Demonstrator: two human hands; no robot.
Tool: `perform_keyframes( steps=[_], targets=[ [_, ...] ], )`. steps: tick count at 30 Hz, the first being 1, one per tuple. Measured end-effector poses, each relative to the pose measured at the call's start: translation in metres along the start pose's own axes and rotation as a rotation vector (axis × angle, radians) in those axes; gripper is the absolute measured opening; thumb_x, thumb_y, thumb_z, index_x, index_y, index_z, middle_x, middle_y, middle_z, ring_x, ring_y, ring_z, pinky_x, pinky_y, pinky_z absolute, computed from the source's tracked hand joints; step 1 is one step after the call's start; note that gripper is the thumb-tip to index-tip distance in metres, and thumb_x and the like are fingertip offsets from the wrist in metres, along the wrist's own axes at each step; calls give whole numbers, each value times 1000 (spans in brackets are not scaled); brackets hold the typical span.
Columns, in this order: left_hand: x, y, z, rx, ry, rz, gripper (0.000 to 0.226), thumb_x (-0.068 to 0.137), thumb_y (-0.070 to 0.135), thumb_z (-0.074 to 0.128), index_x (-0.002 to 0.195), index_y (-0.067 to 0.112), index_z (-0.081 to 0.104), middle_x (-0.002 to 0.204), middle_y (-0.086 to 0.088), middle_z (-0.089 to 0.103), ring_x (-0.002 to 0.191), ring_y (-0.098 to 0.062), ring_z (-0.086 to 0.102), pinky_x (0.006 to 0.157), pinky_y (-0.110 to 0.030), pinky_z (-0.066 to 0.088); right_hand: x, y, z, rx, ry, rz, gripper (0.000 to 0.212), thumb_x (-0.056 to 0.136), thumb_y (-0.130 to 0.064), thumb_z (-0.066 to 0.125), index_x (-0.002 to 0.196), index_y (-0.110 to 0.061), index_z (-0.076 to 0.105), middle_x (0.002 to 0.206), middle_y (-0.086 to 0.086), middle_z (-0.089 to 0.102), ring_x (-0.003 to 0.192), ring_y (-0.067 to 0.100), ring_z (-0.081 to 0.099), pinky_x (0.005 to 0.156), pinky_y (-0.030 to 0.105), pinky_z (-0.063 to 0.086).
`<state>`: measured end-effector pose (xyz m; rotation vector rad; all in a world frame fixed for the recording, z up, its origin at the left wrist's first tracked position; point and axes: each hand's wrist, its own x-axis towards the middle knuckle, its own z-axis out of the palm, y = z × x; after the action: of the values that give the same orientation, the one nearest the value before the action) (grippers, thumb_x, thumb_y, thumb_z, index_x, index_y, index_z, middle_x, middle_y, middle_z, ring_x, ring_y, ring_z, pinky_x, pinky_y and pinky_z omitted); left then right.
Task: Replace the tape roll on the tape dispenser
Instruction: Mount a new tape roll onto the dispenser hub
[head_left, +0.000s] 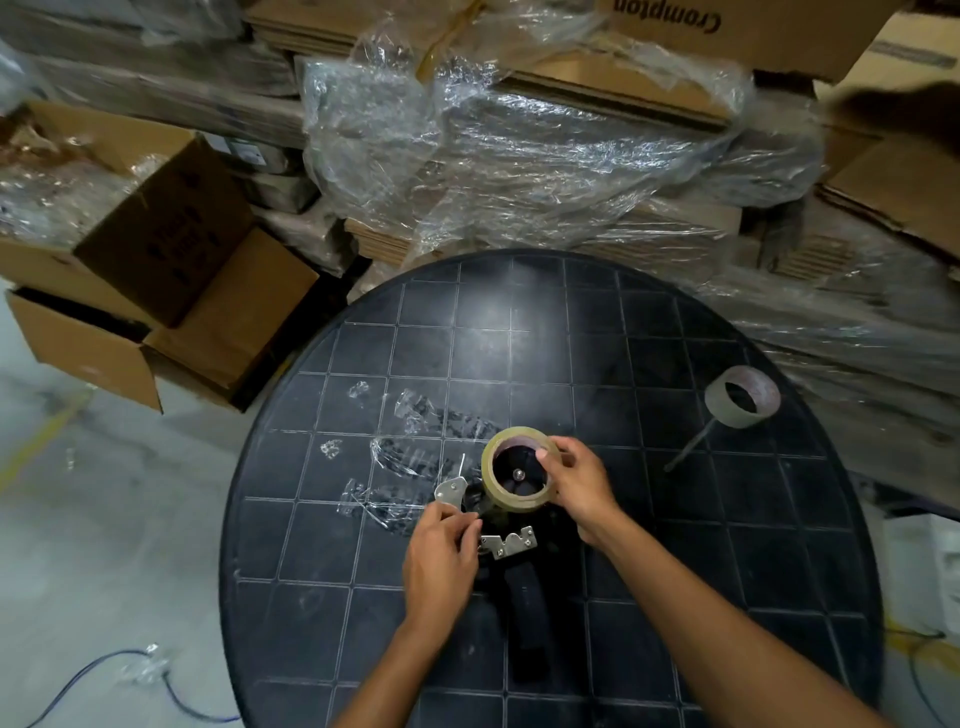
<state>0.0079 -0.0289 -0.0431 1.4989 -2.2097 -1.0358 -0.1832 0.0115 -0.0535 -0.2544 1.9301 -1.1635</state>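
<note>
A black tape dispenser (524, 597) lies on the round black table (649, 597), handle toward me, its metal plates showing near the front. A full roll of brownish tape (491, 486) sits on the dispenser's hub. My right hand (579, 486) grips the roll's right rim with thumb and fingers. My left hand (441, 561) pinches at the dispenser's front, beside the metal guide plate (451, 492); what lies between the fingers is hidden. An empty cardboard core (743, 397) lies apart at the table's right.
Crumpled clear tape scraps (410, 467) stick to the table left of the dispenser. A dark strip (688, 449) trails from the empty core. Open cardboard boxes (156, 291) stand at left, plastic-wrapped cartons (519, 156) behind. A blue cable (104, 670) lies on the floor.
</note>
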Motion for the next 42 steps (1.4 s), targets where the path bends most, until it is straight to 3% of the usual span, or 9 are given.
perform_keyframes(
  steps=[4, 7, 11, 13, 19, 25, 32, 37, 42],
  targets=[
    [1, -6, 0, -19, 16, 21, 12, 89, 22, 66, 91, 18, 77, 78, 8, 61, 74, -11, 59, 68, -31, 50, -3, -8, 1, -146, 6, -45, 18, 94, -30, 63, 112, -27, 64, 117, 5, 69, 103, 23, 66, 94, 46, 55],
    [1, -9, -2, -38, 29, 58, 9, 88, 19, 67, 87, 17, 76, 76, 8, 63, 71, -9, 59, 66, -24, 44, -6, -16, -1, -506, 2, -206, 60, 88, -35, 70, 141, -17, 48, 139, 9, 56, 126, 28, 54, 105, 41, 44],
    [0, -13, -3, -50, 37, 82, 9, 87, 19, 68, 89, 18, 77, 73, 13, 60, 70, -10, 59, 65, -25, 45, -18, -35, 3, -934, -269, -318, 111, 70, -53, 80, 157, -34, 14, 164, 6, 16, 146, 35, 23, 114, 50, 34],
    [-3, -16, -3, -43, 56, 74, 9, 87, 20, 68, 89, 19, 77, 74, 15, 58, 69, -9, 59, 64, -24, 45, -23, -43, 7, -1111, -323, -318, 124, 66, -50, 85, 157, -39, 3, 163, 7, 13, 145, 37, 24, 111, 51, 37],
    [-23, -20, 7, -90, 87, 117, 13, 87, 22, 63, 87, 18, 75, 81, 8, 67, 72, -6, 62, 65, -21, 48, -28, -55, 20, -1325, -303, -261, 123, 64, -30, 88, 155, -42, 4, 142, 11, 32, 123, 38, 49, 94, 47, 51],
    [-18, -24, 6, -14, 99, 85, 8, 86, 19, 69, 87, 14, 75, 77, 3, 58, 77, -15, 52, 67, -27, 46, -36, -51, 32, -1364, -272, -229, 119, 66, -17, 88, 153, -37, 10, 143, 15, 30, 124, 43, 46, 93, 48, 52],
    [-17, -33, -2, 1, 57, 72, 16, 90, 23, 64, 89, 11, 73, 105, 2, 52, 85, -17, 59, 70, -38, 54, -35, -46, 35, -1351, -286, -221, 121, 65, -10, 89, 154, -36, 11, 150, 14, 25, 127, 44, 43, 94, 49, 52],
    [-17, -53, -2, -97, 66, 155, 6, 86, 9, 69, 83, 9, 73, 126, -2, 56, 108, -12, 63, 88, -10, 45, -32, -43, 35, -1378, -294, -232, 122, 65, -6, 87, 154, -37, 9, 150, 15, 23, 126, 45, 42, 94, 49, 53],
    [-15, -65, -3, -145, 106, 213, 9, 82, 2, 71, 84, 9, 76, 125, -7, 61, 113, -11, 59, 98, -4, 37, -28, -39, 38, -1416, -297, -240, 120, 67, -2, 84, 154, -38, 9, 151, 15, 22, 124, 45, 43, 92, 49, 54]
  ],
)
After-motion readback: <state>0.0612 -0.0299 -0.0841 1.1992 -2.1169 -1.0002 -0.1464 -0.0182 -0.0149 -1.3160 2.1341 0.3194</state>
